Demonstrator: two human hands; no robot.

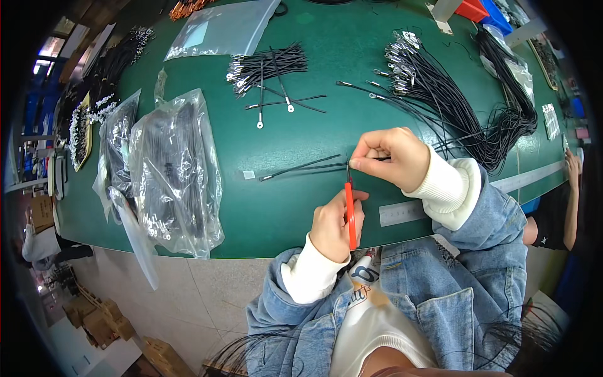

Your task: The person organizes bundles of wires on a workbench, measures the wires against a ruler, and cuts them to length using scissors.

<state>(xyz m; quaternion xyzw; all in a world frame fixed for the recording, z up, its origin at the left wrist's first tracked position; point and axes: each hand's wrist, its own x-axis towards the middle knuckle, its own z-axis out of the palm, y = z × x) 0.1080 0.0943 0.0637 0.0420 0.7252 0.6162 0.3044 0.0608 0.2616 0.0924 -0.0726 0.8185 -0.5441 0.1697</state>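
My left hand (333, 227) is closed around red-handled scissors (350, 217), seen nearly edge-on, their thin dark blades pointing away from me. Just beyond, my right hand (396, 160) is closed in a pinch at the blade tips, with a black cable (314, 168) running out from it to the left. That cable lies beside another on the green table, and a metal lug (264, 179) shows at the left end. Exactly what the right fingertips grip is partly hidden. A small clear-white square piece (249, 174) rests left of the lug.
Clear bags of cables (176, 169) cover the table's left side. A short cable pile (270, 66) lies ahead, below a flat plastic bag (220, 28). At the right is a large black cable bundle (446, 88). A ruler strip (402, 213) lies near the front edge. Another person's arm (571, 188) shows far right.
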